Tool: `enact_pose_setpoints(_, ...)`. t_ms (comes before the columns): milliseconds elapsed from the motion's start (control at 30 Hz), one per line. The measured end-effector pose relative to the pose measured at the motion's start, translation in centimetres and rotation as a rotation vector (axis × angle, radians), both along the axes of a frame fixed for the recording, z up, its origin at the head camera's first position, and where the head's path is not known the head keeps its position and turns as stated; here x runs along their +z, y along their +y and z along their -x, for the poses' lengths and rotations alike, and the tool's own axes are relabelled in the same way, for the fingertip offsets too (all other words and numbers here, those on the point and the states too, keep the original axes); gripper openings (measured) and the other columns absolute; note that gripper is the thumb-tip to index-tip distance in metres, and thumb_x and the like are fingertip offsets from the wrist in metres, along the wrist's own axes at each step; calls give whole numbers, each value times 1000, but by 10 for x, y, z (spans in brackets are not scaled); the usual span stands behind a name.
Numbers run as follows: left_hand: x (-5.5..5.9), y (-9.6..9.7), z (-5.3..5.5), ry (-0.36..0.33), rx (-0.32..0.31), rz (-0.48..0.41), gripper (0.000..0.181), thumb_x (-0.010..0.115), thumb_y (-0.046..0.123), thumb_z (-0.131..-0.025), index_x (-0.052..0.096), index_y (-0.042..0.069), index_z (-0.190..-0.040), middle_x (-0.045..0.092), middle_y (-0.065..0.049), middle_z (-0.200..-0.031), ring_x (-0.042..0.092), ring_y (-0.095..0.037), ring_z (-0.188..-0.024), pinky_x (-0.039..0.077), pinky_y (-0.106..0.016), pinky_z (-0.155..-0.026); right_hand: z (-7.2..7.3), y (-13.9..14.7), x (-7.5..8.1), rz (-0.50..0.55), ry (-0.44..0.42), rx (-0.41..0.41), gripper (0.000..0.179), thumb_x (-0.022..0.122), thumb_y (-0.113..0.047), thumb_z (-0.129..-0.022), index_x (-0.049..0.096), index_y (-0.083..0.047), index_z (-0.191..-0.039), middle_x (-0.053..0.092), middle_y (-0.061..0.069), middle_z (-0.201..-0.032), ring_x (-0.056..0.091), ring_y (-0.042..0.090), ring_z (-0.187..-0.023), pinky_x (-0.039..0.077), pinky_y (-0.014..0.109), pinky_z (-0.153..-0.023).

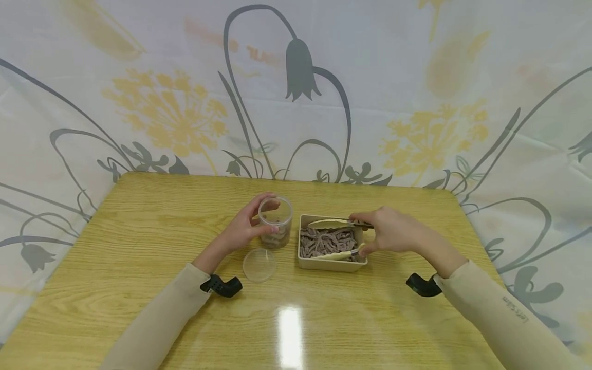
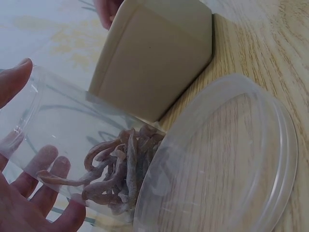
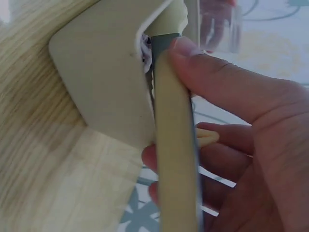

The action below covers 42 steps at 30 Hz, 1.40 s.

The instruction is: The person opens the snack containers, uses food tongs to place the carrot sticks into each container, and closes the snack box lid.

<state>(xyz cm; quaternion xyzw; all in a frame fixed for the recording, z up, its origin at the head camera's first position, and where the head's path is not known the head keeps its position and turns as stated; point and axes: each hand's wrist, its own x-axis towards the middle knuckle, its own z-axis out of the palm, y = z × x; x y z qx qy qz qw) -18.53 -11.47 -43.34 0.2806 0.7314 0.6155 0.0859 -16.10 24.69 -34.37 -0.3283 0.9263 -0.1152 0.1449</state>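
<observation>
My left hand [image 1: 245,226] grips a clear plastic jar [image 1: 283,234] around its side, thumb in front and fingers behind. Brown-grey dried strips [image 2: 120,169] lie in the jar's bottom. A clear round lid [image 1: 259,265] rests on the table just in front of it. To the right stands a cream rectangular box [image 1: 330,264] filled with more such strips [image 1: 326,241]. My right hand [image 1: 393,231] holds cream-tipped tongs [image 1: 330,224] between thumb and fingers. The tongs' arms are spread apart, and their tips reach into the box over the strips.
The wooden table [image 1: 222,329] extends on all sides of the jar and box. A floral-patterned curtain [image 1: 370,77] hangs behind its far edge. Dark wrist-camera mounts [image 1: 224,287] stick out at both sleeves.
</observation>
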Motion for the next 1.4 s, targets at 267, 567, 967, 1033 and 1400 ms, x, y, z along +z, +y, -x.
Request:
enact_pose_setpoints(267,0,1,0,4,-7,3,70,72,8,-92,35,12,-152,43,-25,-147,40,-34,-138,37,-62,-104,-3,2,-4,60,-86,-74,90,87,-36,-78,40,3,-144,62,25,-127,66,33,-102,50,50,-90)
enact_pose_setpoints(567,0,1,-2,-7,-3,4,70,71,8,-92,36,12,-152,43,-23,-147,40,-33,-138,36,-62,-104,-3,3,-5,98,-65,-96,78,89,-34,-74,50,1,-132,63,21,-126,60,39,-116,47,53,-97)
enact_pose_setpoints(967,-2,0,-2,-6,-7,-10,70,71,10,-93,35,10,-153,42,-24,-148,40,-34,-137,37,-62,-104,-4,7,-6,72,-51,-92,84,88,-39,-74,51,-6,-141,63,16,-129,63,34,-109,48,54,-94)
enact_pose_setpoints(1033,-2,0,-2,-4,-9,-12,71,71,10,-93,34,9,-153,41,-26,-148,40,-34,-138,37,-62,-104,-5,6,-7,66,-61,-108,90,88,-41,-74,47,-5,-145,60,17,-133,63,34,-110,47,55,-95)
enact_pose_setpoints(1400,-2,0,-1,-3,-6,-12,70,72,12,-93,35,10,-153,41,-26,-148,40,-34,-137,36,-62,-104,-9,5,8,43,-3,-89,84,84,-43,-79,50,0,-143,64,17,-127,67,32,-103,52,51,-88)
